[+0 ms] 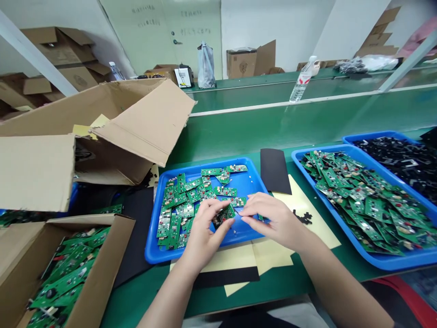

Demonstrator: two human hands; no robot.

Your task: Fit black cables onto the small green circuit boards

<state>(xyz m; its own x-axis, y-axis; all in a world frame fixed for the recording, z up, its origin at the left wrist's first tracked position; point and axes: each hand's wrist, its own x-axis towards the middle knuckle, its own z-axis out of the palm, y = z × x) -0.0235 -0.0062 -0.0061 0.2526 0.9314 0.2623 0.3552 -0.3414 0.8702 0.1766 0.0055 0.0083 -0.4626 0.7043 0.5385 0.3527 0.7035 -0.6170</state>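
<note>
My left hand [206,228] grips a small green circuit board [224,214] between thumb and fingers, tilted above a blue tray [152,228]. Close to the board's right edge, my right hand [269,216] is closed in a pinch. A thin dark tip shows at its fingertips, too small to name. Below the hands, several loose circuit boards [184,210] lie in the tray, mostly on its left side and along the back. Small black pieces [302,217] lie on yellow paper [314,223] beside my right wrist.
At right, another blue tray [375,262] is heaped with boards; a third tray [385,135] holds black parts. An open carton [116,255] of boards stands front left, a larger carton [146,118] behind it. Black sheet [275,169] lies behind the paper. A bottle [302,82] stands on the ledge.
</note>
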